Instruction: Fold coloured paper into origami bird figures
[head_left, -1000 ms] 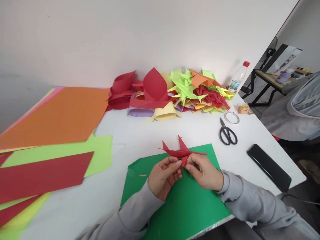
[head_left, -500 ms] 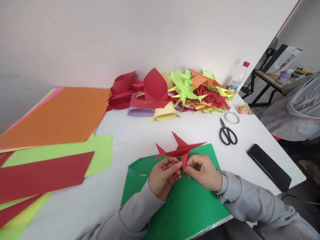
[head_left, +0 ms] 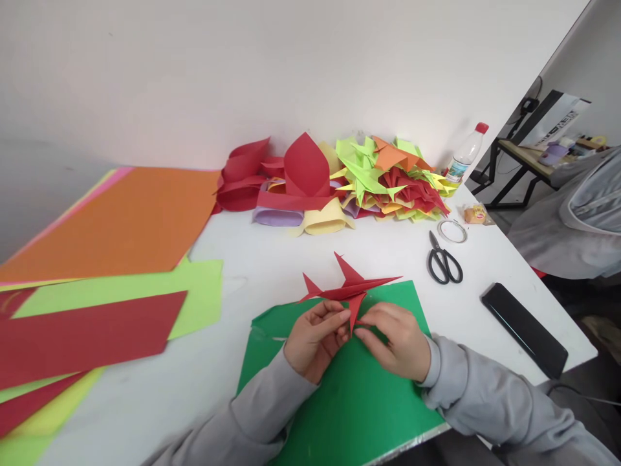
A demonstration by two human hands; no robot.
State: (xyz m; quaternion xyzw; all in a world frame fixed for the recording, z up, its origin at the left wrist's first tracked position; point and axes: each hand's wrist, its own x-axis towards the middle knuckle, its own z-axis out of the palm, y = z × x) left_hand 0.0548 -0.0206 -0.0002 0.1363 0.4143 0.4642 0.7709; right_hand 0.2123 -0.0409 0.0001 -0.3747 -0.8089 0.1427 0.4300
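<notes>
A folded red paper plane (head_left: pixel 347 289) with pointed nose, wings and tail lies across the far edge of a green board (head_left: pixel 359 395). My left hand (head_left: pixel 317 340) pinches its near wing from the left, thumb on top. Close by on the right, my right hand (head_left: pixel 398 340) has its thumb and index finger almost together at the edge of that wing. A small red sliver of paper (head_left: pixel 359 322) shows between those fingertips; whether it is part of the wing or a separate piece, I cannot tell.
Colored paper sheets (head_left: pixel 111 220) spread over the left side. Red paper hats (head_left: pixel 306 165) and a pile of folded paper planes (head_left: pixel 388 175) stand by the wall. To the right are scissors (head_left: pixel 444 262), a tape roll (head_left: pixel 452 231), a bottle (head_left: pixel 463 158) and a phone (head_left: pixel 524 330). Another person's sleeve (head_left: pixel 557 239) is beyond.
My right fingers have shifted slightly left and opened a little at the wing, with a red sliver now showing between them. The left hand still holds the wing. The view has shifted slightly.
</notes>
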